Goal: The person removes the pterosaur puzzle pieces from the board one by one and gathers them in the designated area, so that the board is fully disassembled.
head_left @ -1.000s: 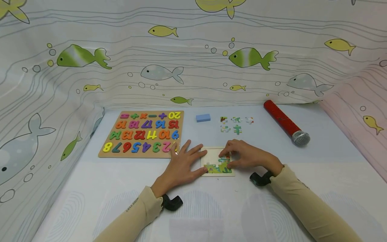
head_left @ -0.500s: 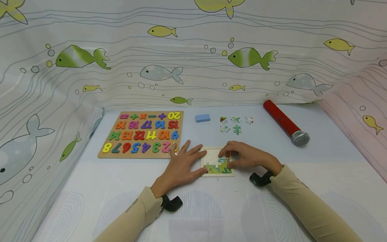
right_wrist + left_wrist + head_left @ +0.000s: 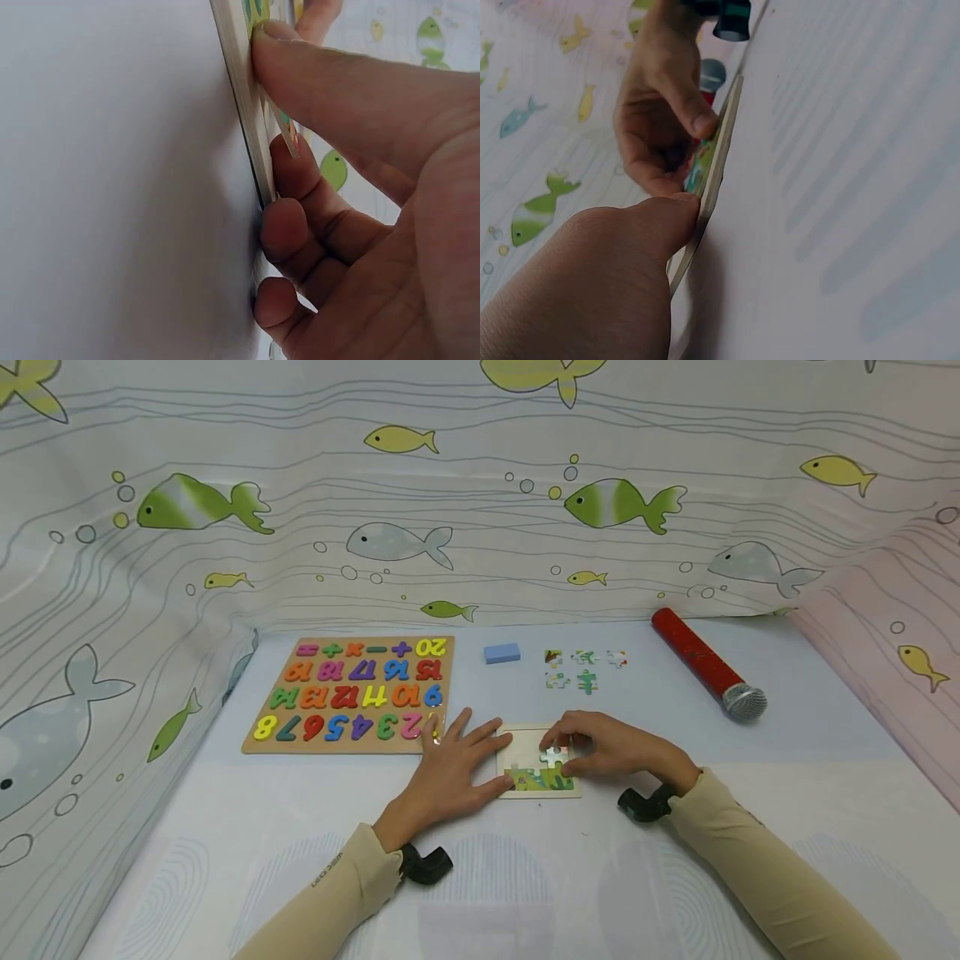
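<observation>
A small wooden jigsaw board (image 3: 525, 740) lies on the table, its near row filled with green pieces (image 3: 536, 779). My left hand (image 3: 453, 772) is spread flat at its left side, thumb and fingertips on the frame. In the left wrist view the left thumb (image 3: 676, 217) touches the board's edge. My right hand (image 3: 611, 743) curls over the right side and pinches a jigsaw piece (image 3: 554, 756). That piece (image 3: 288, 131) stands tilted off the board in the right wrist view, by the index fingertip. The right thumb (image 3: 281, 56) lies on the green pieces.
Several loose jigsaw pieces (image 3: 587, 681) lie beyond the board. A blue block (image 3: 502, 653) sits left of them, a red microphone (image 3: 701, 656) to the right. A number board (image 3: 348, 752) stands at the left, partly under the left fingers. A fish-print curtain (image 3: 510, 585) closes the back.
The jigsaw piece under my right fingers has tipped up and now shows a bright, shiny face. Both hands have stayed nearly in place.
</observation>
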`<state>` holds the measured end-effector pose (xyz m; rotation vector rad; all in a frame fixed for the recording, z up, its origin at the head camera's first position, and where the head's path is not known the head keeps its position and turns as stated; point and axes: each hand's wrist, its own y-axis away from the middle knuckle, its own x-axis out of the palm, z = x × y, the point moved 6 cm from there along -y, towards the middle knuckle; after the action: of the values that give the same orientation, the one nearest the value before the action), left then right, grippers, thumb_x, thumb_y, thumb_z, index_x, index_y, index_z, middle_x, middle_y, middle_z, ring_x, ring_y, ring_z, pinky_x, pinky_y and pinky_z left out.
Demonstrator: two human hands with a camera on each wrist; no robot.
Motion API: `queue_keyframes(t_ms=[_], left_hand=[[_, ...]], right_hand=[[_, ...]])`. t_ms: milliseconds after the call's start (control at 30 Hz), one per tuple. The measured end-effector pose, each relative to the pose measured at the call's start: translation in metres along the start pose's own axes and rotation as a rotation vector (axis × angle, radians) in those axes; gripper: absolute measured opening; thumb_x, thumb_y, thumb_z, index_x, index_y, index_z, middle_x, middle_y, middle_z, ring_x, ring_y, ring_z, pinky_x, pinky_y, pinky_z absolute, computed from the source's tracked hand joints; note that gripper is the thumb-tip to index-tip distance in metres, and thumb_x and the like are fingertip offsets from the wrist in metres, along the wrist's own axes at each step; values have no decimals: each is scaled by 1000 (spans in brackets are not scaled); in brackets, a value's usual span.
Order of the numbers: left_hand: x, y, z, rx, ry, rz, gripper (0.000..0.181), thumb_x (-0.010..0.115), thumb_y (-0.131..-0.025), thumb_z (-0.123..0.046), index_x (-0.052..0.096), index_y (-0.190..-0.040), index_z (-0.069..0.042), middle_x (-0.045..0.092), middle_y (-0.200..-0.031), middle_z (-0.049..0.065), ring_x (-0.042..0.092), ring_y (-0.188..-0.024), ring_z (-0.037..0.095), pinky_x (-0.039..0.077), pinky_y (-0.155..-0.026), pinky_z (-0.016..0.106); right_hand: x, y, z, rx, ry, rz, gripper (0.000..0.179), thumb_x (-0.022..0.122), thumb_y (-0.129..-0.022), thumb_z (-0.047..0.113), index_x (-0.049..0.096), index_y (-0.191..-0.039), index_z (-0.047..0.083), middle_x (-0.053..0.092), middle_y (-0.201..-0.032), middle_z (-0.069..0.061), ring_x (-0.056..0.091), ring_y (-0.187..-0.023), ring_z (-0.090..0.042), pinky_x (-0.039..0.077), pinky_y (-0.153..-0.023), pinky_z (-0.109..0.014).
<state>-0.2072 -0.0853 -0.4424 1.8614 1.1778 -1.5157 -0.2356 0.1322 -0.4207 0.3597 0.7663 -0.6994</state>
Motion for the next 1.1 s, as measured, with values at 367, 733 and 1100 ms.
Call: queue_keyframes(t_ms=[367, 733, 1100], left_hand=[[-1, 1, 0, 4, -1, 4, 64, 56, -93, -63, 52, -150, -34, 42, -162, -8, 25, -156, 37, 5, -116, 75], [1, 0, 0, 1, 6, 12, 65, 55, -94, -64, 50, -151, -34, 40, -163, -9, 23, -157, 37, 3, -117, 75], [1, 1, 0, 7, 12, -4, 64, 55, -93, -64, 52, -150, -34, 42, -162, -9, 24, -156, 37, 4, -116, 75]], right_hand=[[1, -1, 1, -29, -1, 1, 38, 81, -87, 17, 73, -124, 18, 64, -102, 5, 54, -92, -14, 47, -84, -27], [-4, -1, -3, -58, -6, -51, 36, 80, -88, 17, 74, -123, 17, 64, -97, 5, 52, -83, -14, 46, -75, -26], [-24, 5, -22, -11, -19, -182, 34, 78, -89, 14, 74, -123, 17, 65, -97, 3, 52, -77, -18, 44, -67, -24]])
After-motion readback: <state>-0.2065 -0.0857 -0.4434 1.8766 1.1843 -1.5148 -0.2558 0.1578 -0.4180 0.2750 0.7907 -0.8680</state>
